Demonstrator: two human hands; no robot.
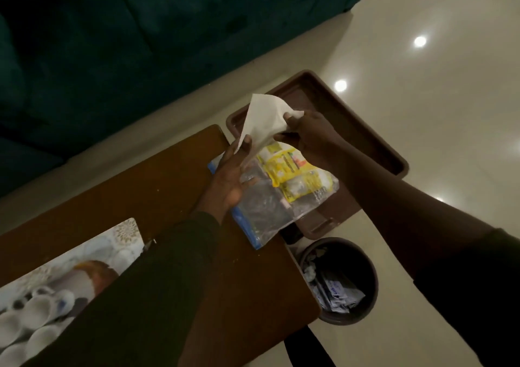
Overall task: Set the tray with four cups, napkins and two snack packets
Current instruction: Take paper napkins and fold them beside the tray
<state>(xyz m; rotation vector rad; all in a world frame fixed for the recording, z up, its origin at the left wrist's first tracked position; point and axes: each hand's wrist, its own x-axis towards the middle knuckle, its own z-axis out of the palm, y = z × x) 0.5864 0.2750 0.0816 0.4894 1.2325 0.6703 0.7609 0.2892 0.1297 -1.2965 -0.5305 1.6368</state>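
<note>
White napkin (264,121) pinched between left hand (230,175) and right hand (306,133), held above bag (270,206) of snack packets (292,169). Napkin step judged underway. Next: napkin to be laid in bare tray (374,147), far right. Cups (36,316) near left.

A napkin (264,121) hangs between both hands above a plastic bag (270,206) lying across the desk (168,186) edge and the tray (365,141). Snack packets (292,172) sit inside it. A bin (337,279) stands below the tray.
</note>
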